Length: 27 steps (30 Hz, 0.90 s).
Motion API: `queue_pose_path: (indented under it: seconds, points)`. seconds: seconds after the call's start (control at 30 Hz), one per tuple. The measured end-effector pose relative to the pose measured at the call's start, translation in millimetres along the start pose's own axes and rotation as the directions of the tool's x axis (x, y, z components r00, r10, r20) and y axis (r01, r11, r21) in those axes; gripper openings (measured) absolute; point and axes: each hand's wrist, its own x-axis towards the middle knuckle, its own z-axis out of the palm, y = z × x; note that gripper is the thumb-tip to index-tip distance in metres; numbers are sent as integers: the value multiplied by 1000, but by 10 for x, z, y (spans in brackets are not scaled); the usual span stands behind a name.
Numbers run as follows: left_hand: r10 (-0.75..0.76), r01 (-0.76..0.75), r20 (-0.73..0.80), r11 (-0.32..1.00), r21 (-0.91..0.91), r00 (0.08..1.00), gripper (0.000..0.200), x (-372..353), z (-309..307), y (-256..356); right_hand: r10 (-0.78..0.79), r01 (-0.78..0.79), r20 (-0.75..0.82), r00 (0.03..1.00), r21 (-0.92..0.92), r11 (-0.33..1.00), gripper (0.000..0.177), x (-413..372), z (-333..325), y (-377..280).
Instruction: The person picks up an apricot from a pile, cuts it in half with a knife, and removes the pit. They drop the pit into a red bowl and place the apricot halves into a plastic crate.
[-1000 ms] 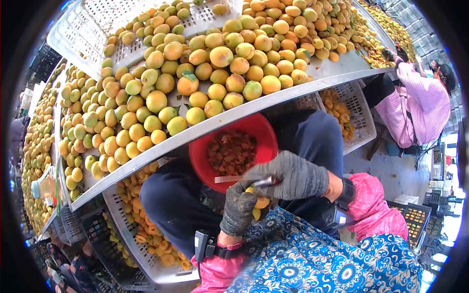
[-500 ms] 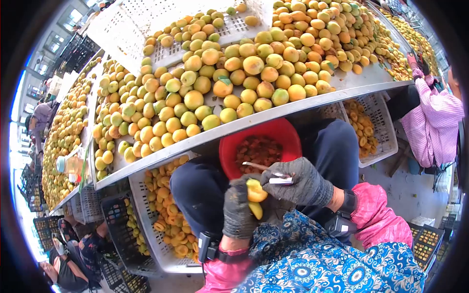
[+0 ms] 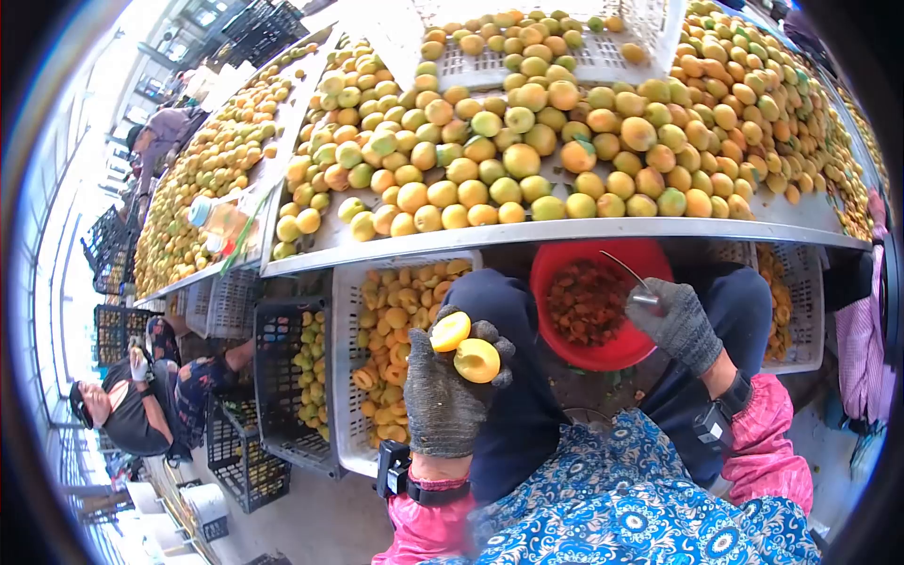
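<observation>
My left hand (image 3: 447, 391), in a grey knit glove, holds two apricot halves (image 3: 465, 347) with their cut faces up, over my left knee. It is beside the white crate of halved apricots (image 3: 391, 330) under the table. My right hand (image 3: 680, 325), also gloved, grips a small knife (image 3: 629, 275) whose blade points up over the red bowl of pits (image 3: 591, 306) between my knees. Whole apricots (image 3: 527, 160) lie piled on the metal table above.
The table's metal edge (image 3: 565, 231) runs just above my hands. Black crates (image 3: 273, 386) stand on the floor at left, where another person (image 3: 141, 405) sits. A white crate (image 3: 796, 301) with fruit halves is at right, next to a pink-sleeved person (image 3: 866, 311).
The fruit was in one piece with the knife against it; now it is in two halves in my left hand, which moved left. My right hand carried the knife up over the red bowl.
</observation>
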Motion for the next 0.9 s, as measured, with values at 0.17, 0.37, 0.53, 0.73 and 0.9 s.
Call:
queue_pose_path:
  seconds: [0.17,0.37,0.53,0.73,0.9]
  points:
    - [282,-254,-126,946,203,951,48,-149,-220,212,3,-1,29,1000,-51,999,18,52,85,151]
    - [553,-372,-281,782,500,784,34,-279,-615,613,-59,61,32,998,-53,997,14,198,140,329]
    - [673,-271,-344,634,724,655,35,-350,-903,749,-72,74,60,996,-24,997,13,226,164,286]
    - [852,61,56,-102,993,520,31,-314,-1041,799,-58,59,65,996,-20,998,13,263,128,259]
    - [856,-78,-23,73,994,517,12,-369,-1101,779,-44,47,46,998,-62,997,16,289,126,433]
